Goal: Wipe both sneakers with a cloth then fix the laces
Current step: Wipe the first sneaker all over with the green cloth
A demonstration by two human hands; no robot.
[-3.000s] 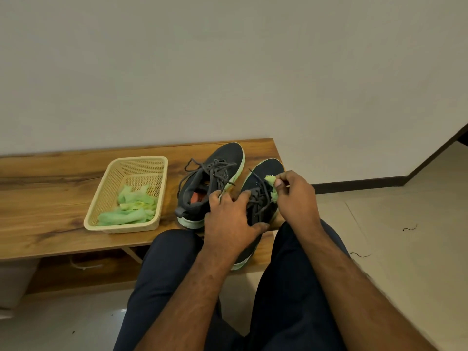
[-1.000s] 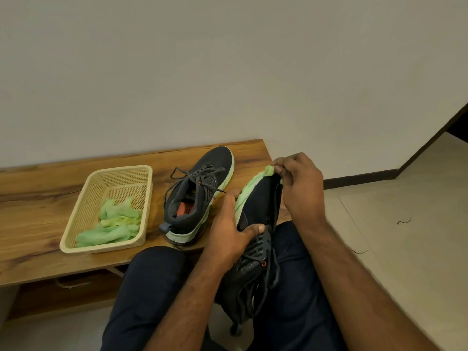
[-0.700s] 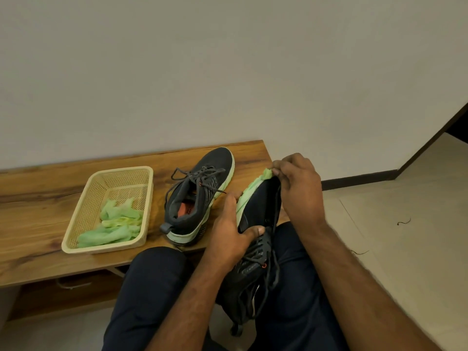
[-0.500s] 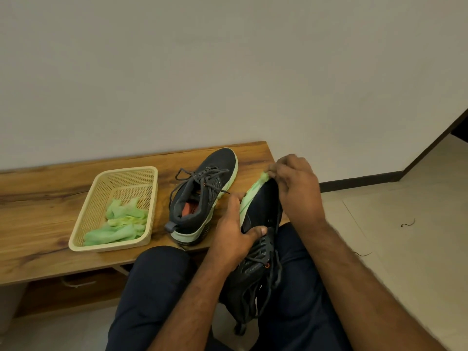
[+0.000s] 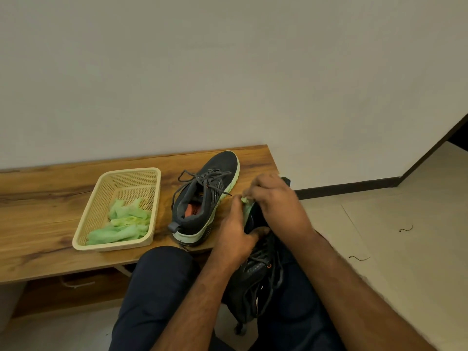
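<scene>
One dark grey sneaker [image 5: 206, 197] with a pale green sole and loose laces stands on the wooden bench [image 5: 45, 214]. The second sneaker [image 5: 258, 274] is tipped on its side over my lap, toe pointing away, laces hanging down. My left hand [image 5: 236, 236] grips its middle. My right hand [image 5: 277, 201] presses a small green cloth [image 5: 247, 200] against the sole edge near the toe; only a scrap of cloth shows between my hands.
A cream plastic basket [image 5: 88, 221] with several green cloths [image 5: 121, 224] sits on the bench left of the standing sneaker. The wall runs close behind the bench. Tiled floor [image 5: 392, 236] lies to the right. My dark-trousered knees fill the bottom.
The sneaker came off the bench and was tipped onto its side over my lap. My right hand has since slid the cloth from the toe back along the sole edge toward me.
</scene>
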